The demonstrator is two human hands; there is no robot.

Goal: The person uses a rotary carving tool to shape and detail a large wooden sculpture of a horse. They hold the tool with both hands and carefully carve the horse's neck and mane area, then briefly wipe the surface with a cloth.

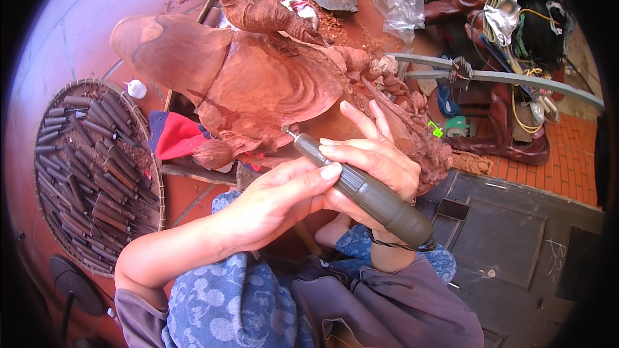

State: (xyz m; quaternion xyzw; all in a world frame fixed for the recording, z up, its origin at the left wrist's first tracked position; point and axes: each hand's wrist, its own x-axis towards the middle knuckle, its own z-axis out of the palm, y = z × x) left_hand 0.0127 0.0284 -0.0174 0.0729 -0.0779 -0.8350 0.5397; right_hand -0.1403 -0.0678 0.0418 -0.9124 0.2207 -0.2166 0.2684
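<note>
A dark green rotary carving tool (377,201) lies slantwise between my hands, its small bit pointing up and left. My right hand (390,158) grips its body from the right, with some fingers raised and spread. From the left, my left hand (280,196) closes on its front part, the thumb pressed along the ribbed grip and the other fingers partly hidden. The bit's tip meets or nearly meets the lower edge of a large reddish-brown wood carving (271,84); I cannot tell whether it touches. A smooth rounded end and stepped, wavy ridges show on the carving.
At the left, a round woven tray (155,174) holds many dark-handled carving tools. A white bottle (135,89) and a red cloth (177,136) lie near the carving. A metal clamp bar (535,80) extends rightward. Dark panel (496,225) lies at lower right; clear plastic (393,0) lies behind.
</note>
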